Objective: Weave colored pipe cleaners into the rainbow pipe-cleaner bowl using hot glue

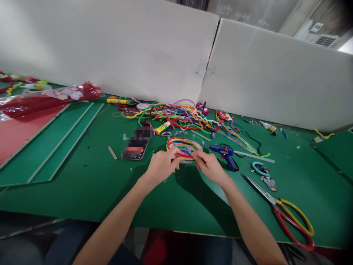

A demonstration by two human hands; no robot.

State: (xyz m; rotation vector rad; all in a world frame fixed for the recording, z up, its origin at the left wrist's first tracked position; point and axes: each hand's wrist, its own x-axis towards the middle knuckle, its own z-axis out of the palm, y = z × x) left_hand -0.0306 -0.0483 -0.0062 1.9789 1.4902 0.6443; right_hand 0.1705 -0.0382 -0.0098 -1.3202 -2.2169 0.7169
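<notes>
Both my hands meet over a small round coil of coloured pipe cleaners (184,145) on the green table. My left hand (162,165) is closed, pinching the coil's near edge where a red strand runs. My right hand (210,166) is closed too, gripping the same red rim from the right side. The coil's near rim is hidden behind my fingers. A blue glue gun (224,151) lies just right of my right hand.
A tangled heap of loose pipe cleaners (176,114) lies behind the coil. A phone (136,147) sits to the left, large red-and-yellow scissors (286,211) to the right. Green and red boards (41,143) are stacked at far left. White foam panels (154,48) wall the back.
</notes>
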